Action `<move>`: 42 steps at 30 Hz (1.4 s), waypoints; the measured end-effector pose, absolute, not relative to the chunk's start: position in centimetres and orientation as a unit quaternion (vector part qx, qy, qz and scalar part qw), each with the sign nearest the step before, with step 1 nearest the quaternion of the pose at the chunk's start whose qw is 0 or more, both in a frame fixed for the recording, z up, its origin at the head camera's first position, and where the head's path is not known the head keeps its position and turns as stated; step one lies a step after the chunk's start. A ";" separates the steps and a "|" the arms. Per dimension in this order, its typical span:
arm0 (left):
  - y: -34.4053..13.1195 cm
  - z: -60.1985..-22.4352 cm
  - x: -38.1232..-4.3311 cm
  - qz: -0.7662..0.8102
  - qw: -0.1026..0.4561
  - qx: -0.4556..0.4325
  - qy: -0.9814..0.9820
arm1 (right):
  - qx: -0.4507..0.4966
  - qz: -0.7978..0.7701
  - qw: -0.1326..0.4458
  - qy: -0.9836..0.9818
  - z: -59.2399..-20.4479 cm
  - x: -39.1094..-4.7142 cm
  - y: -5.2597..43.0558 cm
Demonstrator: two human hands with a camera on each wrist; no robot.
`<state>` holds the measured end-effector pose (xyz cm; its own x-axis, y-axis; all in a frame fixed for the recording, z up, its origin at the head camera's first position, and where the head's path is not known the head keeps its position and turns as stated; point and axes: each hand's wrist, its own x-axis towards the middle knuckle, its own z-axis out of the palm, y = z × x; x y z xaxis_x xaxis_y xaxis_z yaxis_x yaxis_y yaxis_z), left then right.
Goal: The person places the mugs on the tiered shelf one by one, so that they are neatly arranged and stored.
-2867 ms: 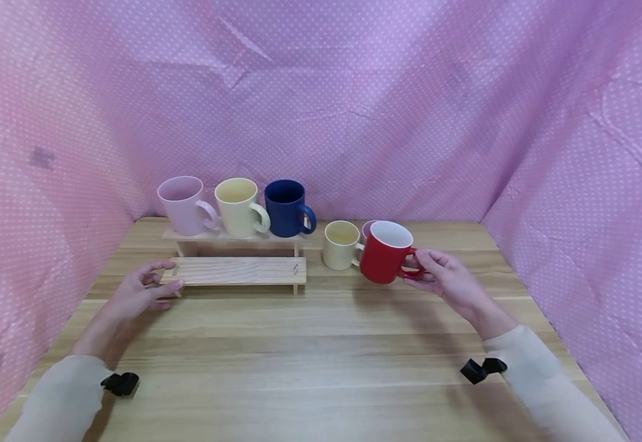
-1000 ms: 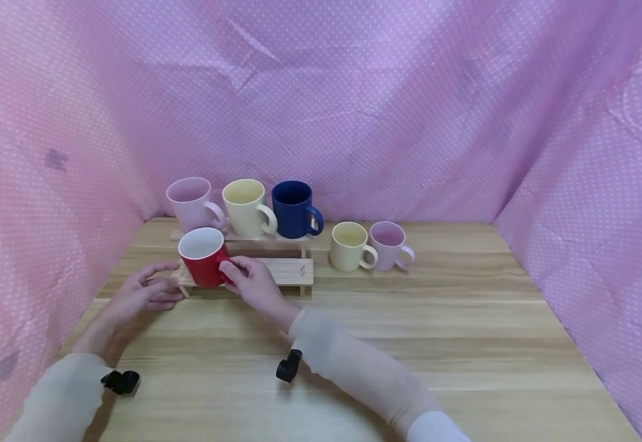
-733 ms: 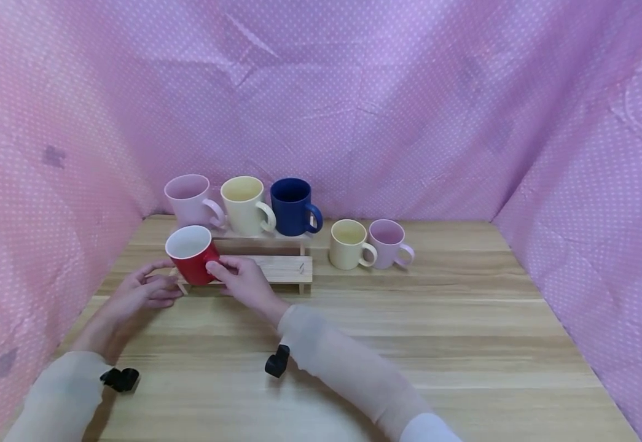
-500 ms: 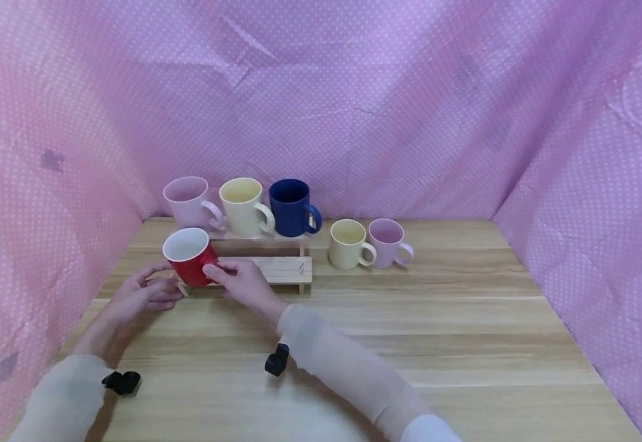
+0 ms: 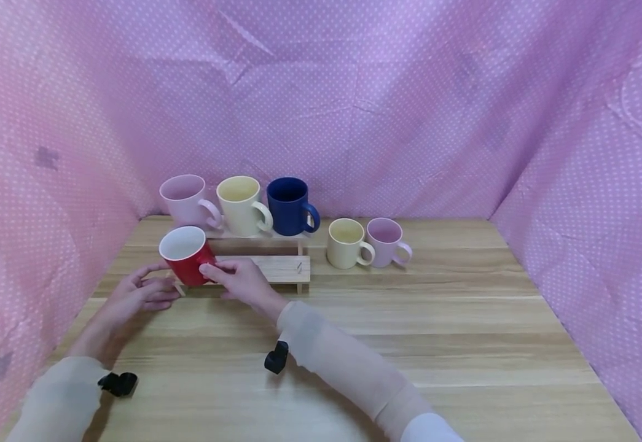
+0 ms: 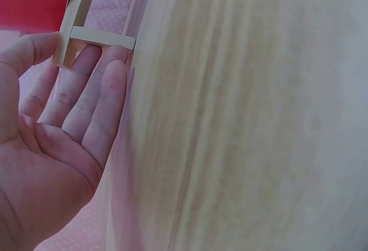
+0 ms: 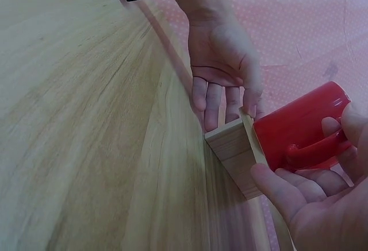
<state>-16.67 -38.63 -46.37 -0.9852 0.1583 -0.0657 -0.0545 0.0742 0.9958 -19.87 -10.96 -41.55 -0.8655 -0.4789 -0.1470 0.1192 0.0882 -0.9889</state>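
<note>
At the left end of the lower shelf of a two-tier wooden rack (image 5: pixel 276 268) sits a red mug (image 5: pixel 186 269), white inside. My right hand (image 5: pixel 241 285) holds its handle, thumb on the near side. In the right wrist view the mug's base meets the shelf board (image 7: pixel 249 127). My left hand (image 5: pixel 139 296) grips the rack's left end, with the thumb at the board and the fingers by the leg (image 6: pixel 103 36). On the upper shelf stand a lilac mug (image 5: pixel 184 205), a cream mug (image 5: pixel 238 212) and a navy mug (image 5: pixel 285 212), handles to the right.
Right of the rack, a smaller cream mug (image 5: pixel 344 247) and a smaller lilac mug (image 5: pixel 383 245) stand side by side on the wooden table (image 5: pixel 321 344). Pink dotted cloth (image 5: pixel 321 110) surrounds the back and sides. Each sleeve carries a black wrist camera (image 5: pixel 276 357).
My right hand has carried the red mug from beside the small mugs leftward to the rack's lower shelf, then shifted it slightly farther left. My left hand has stayed at the rack's end.
</note>
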 end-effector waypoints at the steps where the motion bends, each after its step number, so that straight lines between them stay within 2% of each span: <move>1: -38.6 -46.3 -16.7 0.678 0.078 0.036 0.730 | -0.129 -0.664 0.224 0.702 -41.5 -19.9 -11.0; 16: -38.5 -46.3 -16.5 0.678 0.081 0.027 0.730 | -0.145 -0.646 0.200 0.722 -41.4 -19.4 -11.0; 29: -38.6 -46.1 -16.6 0.673 0.082 0.027 0.735 | -0.129 -0.654 0.222 0.712 -41.0 -19.4 -10.7; 35: -38.6 -46.3 -16.5 0.672 0.084 0.031 0.735 | -0.166 -0.587 0.201 0.767 -40.6 -18.6 -8.7; 42: -38.6 -46.2 -16.5 0.679 0.085 0.028 0.729 | -0.256 -0.481 0.190 0.817 -39.4 -18.4 -4.9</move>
